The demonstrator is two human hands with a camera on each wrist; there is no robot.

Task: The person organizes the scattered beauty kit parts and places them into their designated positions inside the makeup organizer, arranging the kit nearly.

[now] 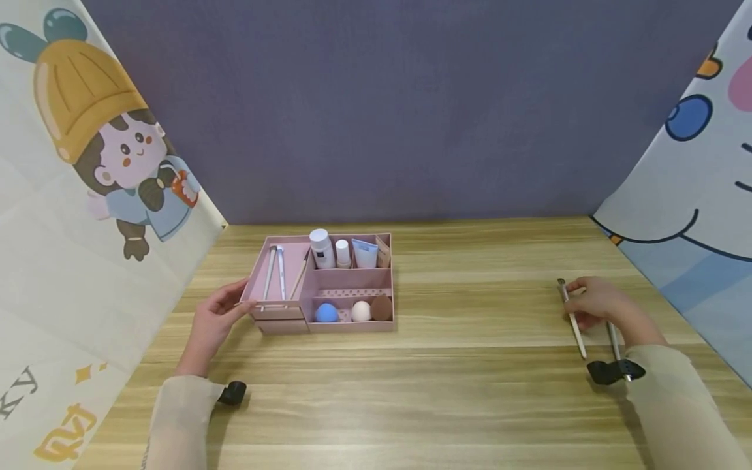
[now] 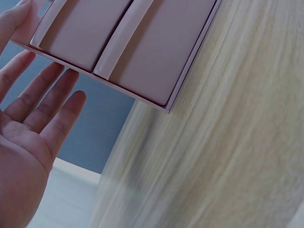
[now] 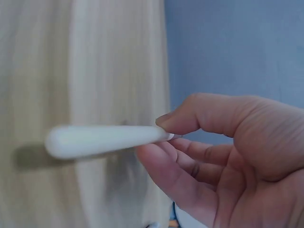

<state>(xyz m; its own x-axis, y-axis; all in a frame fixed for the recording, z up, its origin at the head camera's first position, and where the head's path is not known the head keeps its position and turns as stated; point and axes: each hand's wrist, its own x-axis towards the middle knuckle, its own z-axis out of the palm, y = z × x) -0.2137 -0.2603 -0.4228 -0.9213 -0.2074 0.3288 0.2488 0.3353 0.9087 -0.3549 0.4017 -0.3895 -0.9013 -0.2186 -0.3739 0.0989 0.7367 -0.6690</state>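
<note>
My left hand [image 1: 213, 323] rests at the front left corner of a pink cosmetics organizer [image 1: 350, 326]. In the left wrist view, its fingers [image 2: 58, 97] reach nearly straight along the organizer's side, while the thumb is cut off at the upper left. Far to the right, my right hand [image 1: 602, 305] pinches a makeup brush [image 1: 578, 336] between thumb and fingers. The brush's pale handle [image 3: 102, 141] points away from the hand in the right wrist view. Another slim stick-like item [image 1: 613, 341] lies partly hidden beneath the right wrist.
In the organizer's left tray lie brushes [image 1: 281, 271]. A white bottle [image 1: 321, 249], a small white-capped bottle [image 1: 343, 254] and a light blue tube [image 1: 365, 254] stand at its back. A blue sponge [image 1: 326, 313], a cream sponge [image 1: 361, 311] and a brown one [image 1: 382, 309] sit in front.
</note>
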